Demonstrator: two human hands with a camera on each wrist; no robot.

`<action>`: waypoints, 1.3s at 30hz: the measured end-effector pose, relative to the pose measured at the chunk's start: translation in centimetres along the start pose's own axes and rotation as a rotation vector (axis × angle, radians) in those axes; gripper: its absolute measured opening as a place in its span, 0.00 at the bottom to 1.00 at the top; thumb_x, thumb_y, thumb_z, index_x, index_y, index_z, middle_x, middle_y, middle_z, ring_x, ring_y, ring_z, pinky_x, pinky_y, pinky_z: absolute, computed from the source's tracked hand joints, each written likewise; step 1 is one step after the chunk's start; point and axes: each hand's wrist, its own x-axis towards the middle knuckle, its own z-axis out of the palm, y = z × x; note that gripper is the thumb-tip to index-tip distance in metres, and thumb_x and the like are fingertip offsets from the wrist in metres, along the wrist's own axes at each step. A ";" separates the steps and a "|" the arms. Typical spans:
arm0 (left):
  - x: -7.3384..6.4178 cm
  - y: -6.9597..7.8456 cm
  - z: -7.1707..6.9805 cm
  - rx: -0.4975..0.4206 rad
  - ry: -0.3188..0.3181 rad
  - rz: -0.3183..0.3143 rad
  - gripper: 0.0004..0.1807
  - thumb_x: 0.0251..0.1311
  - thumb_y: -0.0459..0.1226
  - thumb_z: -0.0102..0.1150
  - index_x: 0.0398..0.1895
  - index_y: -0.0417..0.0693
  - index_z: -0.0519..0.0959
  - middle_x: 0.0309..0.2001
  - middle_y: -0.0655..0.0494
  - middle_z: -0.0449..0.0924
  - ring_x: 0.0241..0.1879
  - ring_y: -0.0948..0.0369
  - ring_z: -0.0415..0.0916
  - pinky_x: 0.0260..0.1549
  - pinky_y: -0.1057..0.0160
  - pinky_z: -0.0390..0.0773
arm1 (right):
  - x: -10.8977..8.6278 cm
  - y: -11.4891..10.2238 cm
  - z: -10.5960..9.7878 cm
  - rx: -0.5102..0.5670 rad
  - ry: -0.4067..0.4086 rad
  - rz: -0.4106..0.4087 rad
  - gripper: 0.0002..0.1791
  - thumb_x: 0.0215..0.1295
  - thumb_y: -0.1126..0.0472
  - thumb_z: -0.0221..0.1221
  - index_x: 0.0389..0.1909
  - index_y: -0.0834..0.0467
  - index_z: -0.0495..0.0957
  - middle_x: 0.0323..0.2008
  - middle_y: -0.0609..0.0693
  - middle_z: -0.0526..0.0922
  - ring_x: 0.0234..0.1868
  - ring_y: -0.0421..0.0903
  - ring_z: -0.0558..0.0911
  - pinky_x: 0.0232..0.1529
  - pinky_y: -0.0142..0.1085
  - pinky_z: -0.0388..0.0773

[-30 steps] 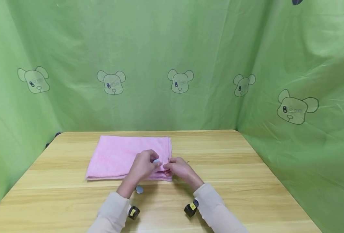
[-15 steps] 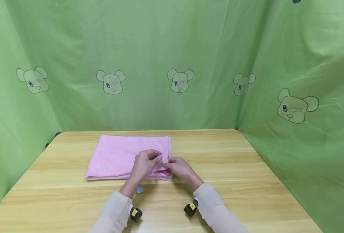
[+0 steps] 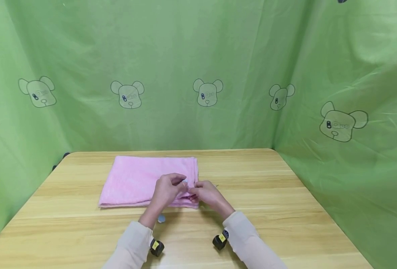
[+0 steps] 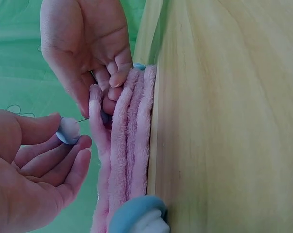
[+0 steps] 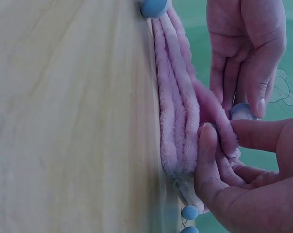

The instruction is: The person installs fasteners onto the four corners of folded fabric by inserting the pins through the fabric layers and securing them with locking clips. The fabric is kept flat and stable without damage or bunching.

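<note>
A folded pink plush towel (image 3: 134, 179) lies on the table. Over its near right part, my left hand (image 3: 166, 188) pinches a small blue-and-white mushroom-shaped pin (image 4: 69, 130) between thumb and fingers. A thin needle runs from this pin to the upper towel layer (image 4: 99, 126). At the towel's right edge, my right hand (image 3: 206, 192) pinches that lifted layer, thumb on one side and fingers on the other. Another bit of blue (image 4: 105, 117) shows behind the layer by the right fingertips, mostly hidden. The lower layers hang below as separate folds.
A loose blue-and-white cap piece (image 3: 161, 218) lies on the wooden table (image 3: 286, 224) in front of the towel. Two small blue round pieces (image 5: 189, 212) are beyond the towel's right side. Green curtains (image 3: 171, 74) surround the table's back and sides.
My left hand has shifted slightly right, bringing the pin closer to the pinched towel layer. The right hand stays in place on the towel.
</note>
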 end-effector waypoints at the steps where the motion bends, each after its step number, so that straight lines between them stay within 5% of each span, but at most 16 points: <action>1: 0.0 0.0 0.0 0.003 -0.001 0.004 0.14 0.61 0.32 0.65 0.49 0.37 0.85 0.47 0.44 0.88 0.48 0.49 0.87 0.54 0.49 0.82 | 0.0 0.0 0.0 -0.001 -0.002 0.001 0.11 0.68 0.66 0.58 0.37 0.73 0.79 0.30 0.58 0.85 0.28 0.42 0.81 0.35 0.37 0.84; 21: -0.1 0.3 0.2 -0.007 -0.001 -0.028 0.11 0.58 0.30 0.69 0.45 0.39 0.86 0.45 0.44 0.89 0.46 0.51 0.88 0.52 0.51 0.83 | 0.1 0.0 0.0 -0.012 0.016 0.019 0.09 0.66 0.67 0.58 0.35 0.71 0.81 0.29 0.56 0.85 0.28 0.42 0.81 0.35 0.34 0.83; 39: -0.1 0.3 -0.3 0.112 -0.037 0.022 0.08 0.63 0.30 0.64 0.44 0.42 0.88 0.44 0.48 0.90 0.51 0.48 0.84 0.55 0.46 0.80 | -0.1 -0.4 -0.3 0.016 -0.009 0.042 0.13 0.72 0.66 0.53 0.42 0.74 0.80 0.32 0.58 0.85 0.29 0.41 0.82 0.39 0.37 0.85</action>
